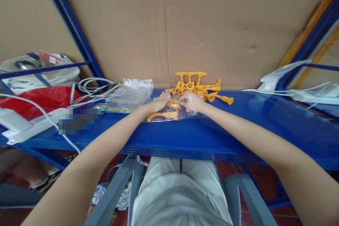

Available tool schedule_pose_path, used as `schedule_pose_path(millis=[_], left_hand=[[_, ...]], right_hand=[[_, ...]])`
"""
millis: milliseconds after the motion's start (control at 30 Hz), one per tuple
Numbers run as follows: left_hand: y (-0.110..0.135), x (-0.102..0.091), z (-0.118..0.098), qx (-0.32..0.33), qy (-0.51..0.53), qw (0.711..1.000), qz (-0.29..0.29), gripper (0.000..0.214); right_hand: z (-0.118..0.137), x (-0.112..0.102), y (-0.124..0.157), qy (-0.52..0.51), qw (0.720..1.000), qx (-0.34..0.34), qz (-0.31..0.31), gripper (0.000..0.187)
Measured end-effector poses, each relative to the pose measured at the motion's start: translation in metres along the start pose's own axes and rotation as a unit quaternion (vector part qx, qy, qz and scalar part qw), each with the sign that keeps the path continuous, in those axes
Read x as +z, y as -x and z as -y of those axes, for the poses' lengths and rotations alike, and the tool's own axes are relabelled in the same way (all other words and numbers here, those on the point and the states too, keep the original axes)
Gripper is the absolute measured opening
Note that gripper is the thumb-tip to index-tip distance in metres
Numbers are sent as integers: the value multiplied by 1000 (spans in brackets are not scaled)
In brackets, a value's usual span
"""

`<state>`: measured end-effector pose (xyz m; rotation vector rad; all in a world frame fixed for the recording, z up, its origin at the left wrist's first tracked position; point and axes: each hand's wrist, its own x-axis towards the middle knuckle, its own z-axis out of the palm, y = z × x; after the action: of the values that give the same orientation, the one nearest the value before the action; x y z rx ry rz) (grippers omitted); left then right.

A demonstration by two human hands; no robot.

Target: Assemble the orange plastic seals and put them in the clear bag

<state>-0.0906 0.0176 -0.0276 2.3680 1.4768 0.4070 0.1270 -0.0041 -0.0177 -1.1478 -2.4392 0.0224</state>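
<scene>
A clear plastic bag point(182, 113) lies on the blue shelf top, with orange plastic pieces point(164, 115) inside it. My left hand point(160, 101) rests flat on the bag's left part, its fingers stretched out. At the bag's right side my right hand point(192, 101) is closed, fingers bent together near the plastic; what they pinch, if anything, is too small to make out. Just behind both hands is a pile of orange plastic horn-shaped pieces point(200, 88), some with round cup-like ends.
Flat clear bags point(135, 93) lie left of my hands, beside coiled white cables point(97, 86). Further left are a red bag point(45, 100), a cloth bag point(50, 72) and a white device point(37, 123). A cardboard wall point(212, 24) stands behind; white plastic point(275, 77) sits at right.
</scene>
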Motion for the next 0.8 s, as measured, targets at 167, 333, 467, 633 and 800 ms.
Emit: schedule_pose_path(millis=[167, 333, 467, 633, 800], left_hand=[[-2, -2, 8, -6, -11, 1000, -15, 78], [-7, -3, 18, -8, -31, 999, -17, 78], [-10, -1, 19, -5, -31, 999, -26, 78], [-7, -2, 15, -9, -36, 999, -25, 77], [-6, -4, 13, -6, -45, 998, -33, 76]], right_hand=[[-8, 12, -6, -61, 996, -42, -49, 26], [-17, 19, 5, -52, 993, -86, -58, 46], [-17, 18, 10, -21, 997, -48, -63, 50], [-4, 14, 15, 22, 995, 76, -56, 54], [2, 13, 17, -19, 992, 118, -30, 42]])
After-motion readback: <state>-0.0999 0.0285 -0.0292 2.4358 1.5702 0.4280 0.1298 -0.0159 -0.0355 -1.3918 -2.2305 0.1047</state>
